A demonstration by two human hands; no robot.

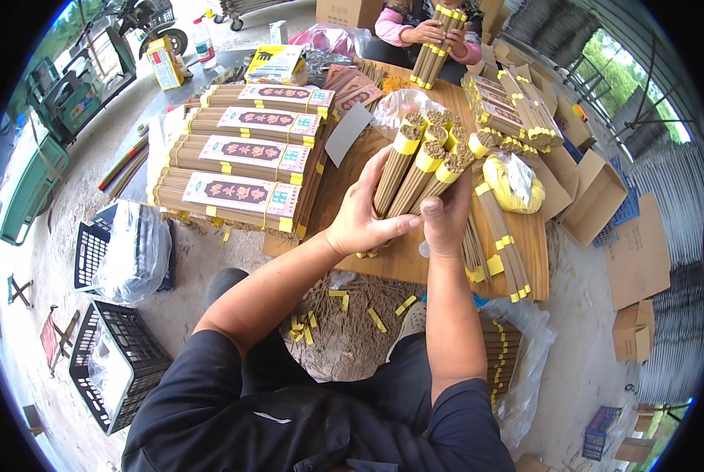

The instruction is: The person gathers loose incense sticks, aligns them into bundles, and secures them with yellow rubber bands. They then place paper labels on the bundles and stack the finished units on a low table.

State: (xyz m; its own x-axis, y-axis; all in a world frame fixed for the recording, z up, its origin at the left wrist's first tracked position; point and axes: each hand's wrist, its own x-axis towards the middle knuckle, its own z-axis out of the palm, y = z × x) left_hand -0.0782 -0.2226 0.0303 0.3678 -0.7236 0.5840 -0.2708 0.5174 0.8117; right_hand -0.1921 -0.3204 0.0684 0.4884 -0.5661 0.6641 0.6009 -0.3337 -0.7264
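My left hand [361,216] and my right hand [448,226] clasp a cluster of incense stick bundles [405,179] from both sides, above the wooden table [391,271]. Each bundle is round, brown and wrapped with a yellow paper band near its top end. The cluster tilts slightly, its cut ends facing up and away from me. Fingers of both hands are partly hidden behind it. More loose bundles [503,240] with yellow bands lie on the table beside my right hand. Left of my left hand, labelled incense packs [246,194] are stacked in rows.
Across the table a co-worker's hands [438,33] hold another incense cluster. A yellow plastic-wrapped bundle [516,182] and more labelled packs [497,106] lie at the right. Black crates [116,366] stand on the floor at left; cardboard boxes [594,200] at right. Yellow scraps [377,320] lie below.
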